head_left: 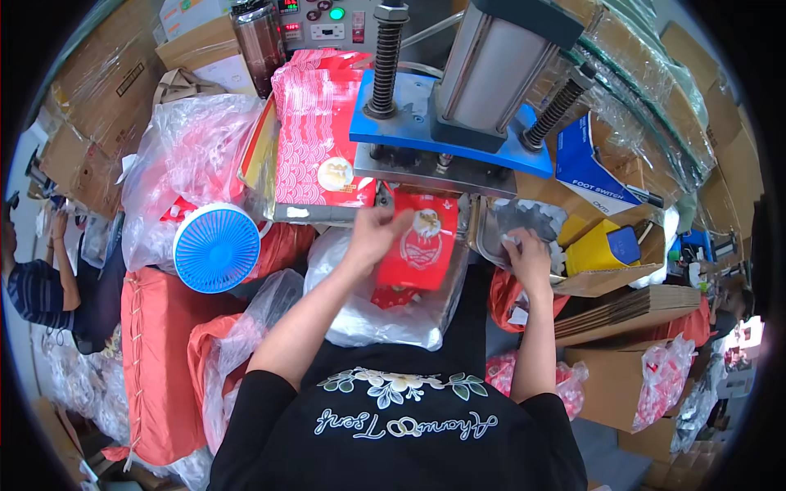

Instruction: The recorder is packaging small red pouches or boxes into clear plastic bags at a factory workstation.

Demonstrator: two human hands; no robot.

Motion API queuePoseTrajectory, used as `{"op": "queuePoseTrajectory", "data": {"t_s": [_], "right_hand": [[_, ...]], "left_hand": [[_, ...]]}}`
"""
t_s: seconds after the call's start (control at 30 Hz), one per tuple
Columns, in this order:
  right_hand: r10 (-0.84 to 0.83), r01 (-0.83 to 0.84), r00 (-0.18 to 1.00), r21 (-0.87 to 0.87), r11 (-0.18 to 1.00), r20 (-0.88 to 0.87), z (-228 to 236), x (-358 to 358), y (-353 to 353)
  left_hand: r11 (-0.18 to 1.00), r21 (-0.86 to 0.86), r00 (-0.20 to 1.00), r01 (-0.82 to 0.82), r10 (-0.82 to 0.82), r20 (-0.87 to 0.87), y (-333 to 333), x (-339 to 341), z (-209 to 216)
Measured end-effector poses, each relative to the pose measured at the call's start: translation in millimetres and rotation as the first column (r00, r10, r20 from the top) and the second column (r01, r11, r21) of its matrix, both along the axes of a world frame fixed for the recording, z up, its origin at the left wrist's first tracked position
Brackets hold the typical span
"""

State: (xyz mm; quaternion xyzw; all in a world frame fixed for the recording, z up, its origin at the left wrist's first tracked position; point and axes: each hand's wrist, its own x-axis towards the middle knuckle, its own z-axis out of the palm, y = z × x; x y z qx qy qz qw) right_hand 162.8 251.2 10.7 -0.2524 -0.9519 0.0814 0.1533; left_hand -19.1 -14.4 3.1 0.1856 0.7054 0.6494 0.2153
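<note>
My left hand (377,236) pinches a flat red piece with white and gold print (419,254) by its left edge, below the press. The press has a blue plate (409,110), a steel block and a grey cylinder (495,69). My right hand (528,258) reaches into a metal tray (483,233) of grey-white pieces (532,219). Its fingers are curled together at the pieces; what they hold is too small to make out. Left of the press lies a pile of red sheets (319,147) with white wave patterns. Below my left hand is a clear plastic bag (336,278) with red inside.
A blue fan (217,248) stands at the left, beside clear plastic bags (176,147) and a red sack (160,368). To the right are an open box (606,274) with a yellow thing (591,252) and stacked cardboard (630,311). Another person (41,282) is far left.
</note>
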Motion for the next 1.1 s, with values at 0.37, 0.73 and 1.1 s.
{"op": "queuePoseTrajectory", "data": {"t_s": [0.37,0.73,1.1], "right_hand": [[0.060,-0.243,0.933,-0.498,0.833,-0.355,40,-23,-35],[0.506,-0.565,0.823,-0.462,0.684,-0.258,67,-44,-109],[0.438,-0.494,0.867,-0.515,0.700,-0.237,72,-31,-76]], "left_hand": [[0.910,-0.164,0.726,-0.380,0.184,-0.662,-101,-8,-1],[0.986,-0.029,0.985,0.164,-0.166,-0.051,-60,64,-6],[0.965,-0.189,0.970,0.181,-0.207,-0.126,-31,56,-13]]}}
